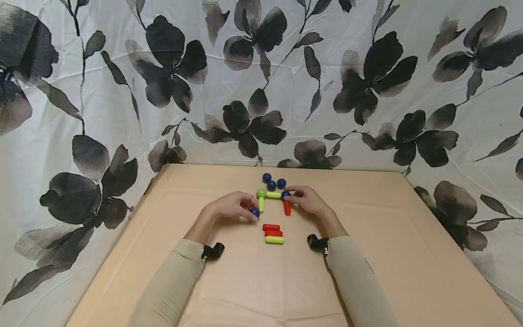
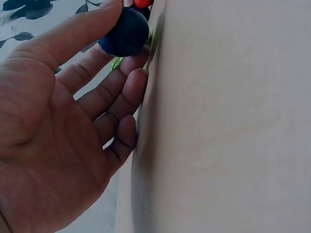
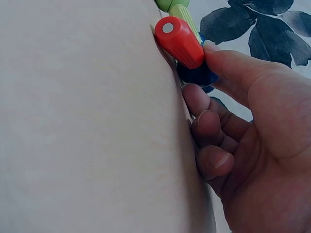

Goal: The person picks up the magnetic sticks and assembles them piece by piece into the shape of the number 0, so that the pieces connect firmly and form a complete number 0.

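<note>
Between thumb and fingers, my left hand (image 1: 232,206) pinches a blue ball (image 1: 254,212), which shows large in the left wrist view too. My right hand (image 1: 309,200) grips another blue ball (image 1: 285,195) at the right corner of a small joined frame. From that ball a red rod (image 1: 287,208) points toward me; its end bears a round metal dot in the right wrist view. A light green rod (image 1: 273,195) links the same ball to a green ball (image 1: 261,194) on the left. A second green rod (image 1: 261,205) extends from the green ball toward me.
Behind the frame lie three loose blue balls (image 1: 271,185). Nearer me, two red rods (image 1: 273,233) and a green rod (image 1: 274,240) lie side by side on the tan table (image 1: 367,254). A floral curtain (image 1: 261,91) hangs beyond the far edge.
</note>
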`<action>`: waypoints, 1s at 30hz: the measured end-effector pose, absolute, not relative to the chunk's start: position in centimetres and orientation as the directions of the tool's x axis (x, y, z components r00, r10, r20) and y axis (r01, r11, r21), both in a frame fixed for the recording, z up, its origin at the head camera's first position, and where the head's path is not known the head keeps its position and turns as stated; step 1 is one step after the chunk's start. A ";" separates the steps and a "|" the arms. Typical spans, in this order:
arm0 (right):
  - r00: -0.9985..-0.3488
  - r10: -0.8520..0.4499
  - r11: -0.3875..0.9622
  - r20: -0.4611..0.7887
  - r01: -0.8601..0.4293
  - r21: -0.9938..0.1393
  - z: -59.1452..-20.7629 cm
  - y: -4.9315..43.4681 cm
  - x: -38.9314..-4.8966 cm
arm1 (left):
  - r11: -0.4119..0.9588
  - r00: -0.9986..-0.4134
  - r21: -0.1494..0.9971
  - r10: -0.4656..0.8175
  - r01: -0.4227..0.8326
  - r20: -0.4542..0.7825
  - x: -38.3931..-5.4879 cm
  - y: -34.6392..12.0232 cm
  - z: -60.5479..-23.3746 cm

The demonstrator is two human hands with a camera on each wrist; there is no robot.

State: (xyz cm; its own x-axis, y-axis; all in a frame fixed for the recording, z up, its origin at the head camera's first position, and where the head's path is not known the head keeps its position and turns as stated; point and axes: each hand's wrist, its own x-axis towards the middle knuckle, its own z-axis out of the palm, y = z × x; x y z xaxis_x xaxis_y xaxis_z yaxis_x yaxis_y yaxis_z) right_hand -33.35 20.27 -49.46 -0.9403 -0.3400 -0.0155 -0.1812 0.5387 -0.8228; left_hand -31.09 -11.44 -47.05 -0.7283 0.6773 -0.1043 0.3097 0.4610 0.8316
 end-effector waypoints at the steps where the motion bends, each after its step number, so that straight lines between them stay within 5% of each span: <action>1: -0.940 -0.340 0.539 -0.016 -0.181 -0.823 -49.5 20.3 -33.4 | 0.466 -0.725 0.829 0.679 0.310 -0.111 -31.0 -11.3 -47.0; 15: -0.936 -0.351 0.550 -0.011 -0.196 -0.812 -49.4 20.3 -33.7 | 0.521 -0.734 0.779 0.669 0.349 -0.119 -30.7 -9.8 -46.7; 30: -0.931 -0.364 0.544 -0.010 -0.204 -0.814 -49.5 20.5 -34.1 | 0.703 -0.742 0.641 0.600 0.310 -0.299 -31.2 -7.8 -45.0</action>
State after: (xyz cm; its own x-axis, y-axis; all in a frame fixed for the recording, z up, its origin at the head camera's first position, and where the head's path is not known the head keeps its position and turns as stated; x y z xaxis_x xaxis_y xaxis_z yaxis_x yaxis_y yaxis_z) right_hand -34.12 20.54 -49.47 -0.9314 -0.3639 -0.0102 -0.2035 0.5438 -0.8142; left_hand -31.16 -7.82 -44.98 -0.7423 0.5997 -0.2988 0.3097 0.7026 0.6407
